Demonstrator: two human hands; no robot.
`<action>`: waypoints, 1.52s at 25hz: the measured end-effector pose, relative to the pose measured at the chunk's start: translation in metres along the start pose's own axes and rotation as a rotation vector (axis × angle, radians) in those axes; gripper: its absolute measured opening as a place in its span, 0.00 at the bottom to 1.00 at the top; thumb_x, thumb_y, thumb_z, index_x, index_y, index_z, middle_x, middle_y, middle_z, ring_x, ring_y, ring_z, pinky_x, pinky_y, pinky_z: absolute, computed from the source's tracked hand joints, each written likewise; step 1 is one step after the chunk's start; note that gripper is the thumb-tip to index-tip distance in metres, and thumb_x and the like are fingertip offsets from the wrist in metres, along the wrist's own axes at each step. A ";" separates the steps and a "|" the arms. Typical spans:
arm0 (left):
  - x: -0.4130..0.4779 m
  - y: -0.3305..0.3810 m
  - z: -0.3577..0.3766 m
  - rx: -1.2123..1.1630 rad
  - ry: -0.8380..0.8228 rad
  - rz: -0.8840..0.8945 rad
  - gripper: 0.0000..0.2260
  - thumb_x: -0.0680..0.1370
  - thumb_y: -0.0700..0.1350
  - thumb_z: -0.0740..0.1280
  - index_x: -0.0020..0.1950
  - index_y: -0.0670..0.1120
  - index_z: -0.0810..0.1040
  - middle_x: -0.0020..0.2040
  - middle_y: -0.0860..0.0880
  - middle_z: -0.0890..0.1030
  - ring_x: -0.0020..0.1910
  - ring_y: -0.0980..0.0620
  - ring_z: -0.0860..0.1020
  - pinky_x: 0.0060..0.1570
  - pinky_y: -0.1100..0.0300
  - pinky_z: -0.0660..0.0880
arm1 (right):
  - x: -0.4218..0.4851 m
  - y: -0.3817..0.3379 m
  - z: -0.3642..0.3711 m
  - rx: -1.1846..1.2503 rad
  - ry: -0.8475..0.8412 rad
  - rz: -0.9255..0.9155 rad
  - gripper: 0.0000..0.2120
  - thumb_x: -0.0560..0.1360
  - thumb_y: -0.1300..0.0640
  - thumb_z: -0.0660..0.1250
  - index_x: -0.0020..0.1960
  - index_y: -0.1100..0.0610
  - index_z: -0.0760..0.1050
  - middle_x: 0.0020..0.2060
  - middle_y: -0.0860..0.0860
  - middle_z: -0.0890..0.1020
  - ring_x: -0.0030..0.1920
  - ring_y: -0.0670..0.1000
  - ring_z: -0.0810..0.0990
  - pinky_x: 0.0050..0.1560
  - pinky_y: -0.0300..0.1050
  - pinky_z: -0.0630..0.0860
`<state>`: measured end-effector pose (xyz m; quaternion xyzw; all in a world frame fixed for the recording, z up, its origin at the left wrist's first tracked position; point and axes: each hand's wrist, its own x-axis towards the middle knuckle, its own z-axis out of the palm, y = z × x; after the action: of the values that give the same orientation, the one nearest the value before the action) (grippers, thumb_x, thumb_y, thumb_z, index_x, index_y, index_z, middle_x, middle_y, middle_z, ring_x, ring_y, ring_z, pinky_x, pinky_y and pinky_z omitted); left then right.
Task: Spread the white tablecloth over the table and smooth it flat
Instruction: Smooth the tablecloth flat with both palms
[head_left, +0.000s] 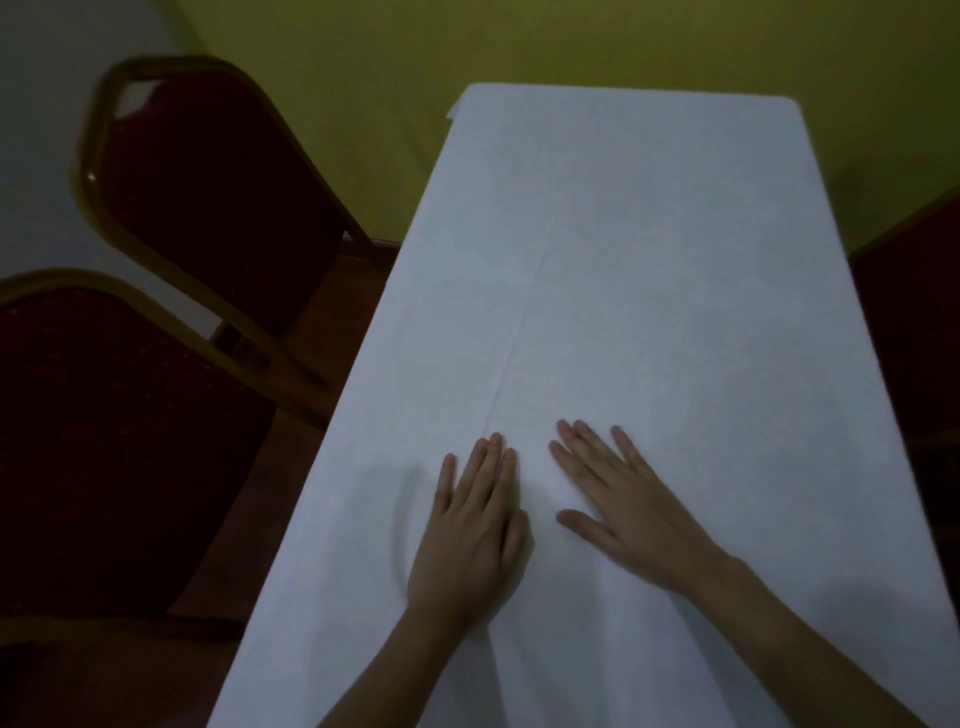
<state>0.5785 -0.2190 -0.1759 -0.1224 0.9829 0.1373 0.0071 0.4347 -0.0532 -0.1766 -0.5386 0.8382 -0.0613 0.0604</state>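
- White fabric tablecloth (623, 291): covers the long table end to end, with a lengthwise crease down its middle.
- Your left hand (470, 525): flat, fingers straight, pressing the cloth near the near edge.
- Your right hand (623, 504): flat, fingers spread, just beside the left.
- Two red-upholstered, gold-framed chairs (208, 208) (104, 441): along the table's left edge.
- A further red chair (914, 312): by the right edge.

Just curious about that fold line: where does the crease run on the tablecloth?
Head view: the crease runs lengthwise down the white tablecloth, slightly left of centre, ending at the fingertips of the left hand.
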 end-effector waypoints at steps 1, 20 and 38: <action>0.000 0.000 0.000 -0.001 0.009 -0.002 0.26 0.83 0.54 0.45 0.79 0.48 0.44 0.79 0.51 0.41 0.76 0.56 0.37 0.75 0.48 0.40 | 0.003 -0.002 0.000 0.016 0.017 0.040 0.31 0.81 0.39 0.48 0.78 0.57 0.53 0.78 0.52 0.52 0.78 0.50 0.47 0.76 0.53 0.48; 0.017 -0.169 -0.028 0.084 0.082 0.043 0.26 0.83 0.55 0.46 0.78 0.46 0.51 0.79 0.48 0.49 0.78 0.53 0.45 0.75 0.49 0.44 | 0.125 -0.172 0.026 0.074 0.110 0.361 0.36 0.81 0.37 0.38 0.73 0.62 0.64 0.73 0.60 0.63 0.74 0.60 0.61 0.70 0.67 0.56; 0.062 -0.127 -0.022 0.031 0.130 0.144 0.25 0.79 0.45 0.49 0.75 0.39 0.62 0.76 0.43 0.61 0.76 0.46 0.56 0.71 0.45 0.54 | 0.109 -0.014 0.004 -0.010 0.093 0.309 0.34 0.80 0.38 0.40 0.77 0.61 0.53 0.77 0.54 0.51 0.78 0.52 0.49 0.75 0.53 0.46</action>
<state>0.5492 -0.3579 -0.1916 -0.0601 0.9896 0.1137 -0.0645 0.4031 -0.1582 -0.1823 -0.4000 0.9132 -0.0721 0.0277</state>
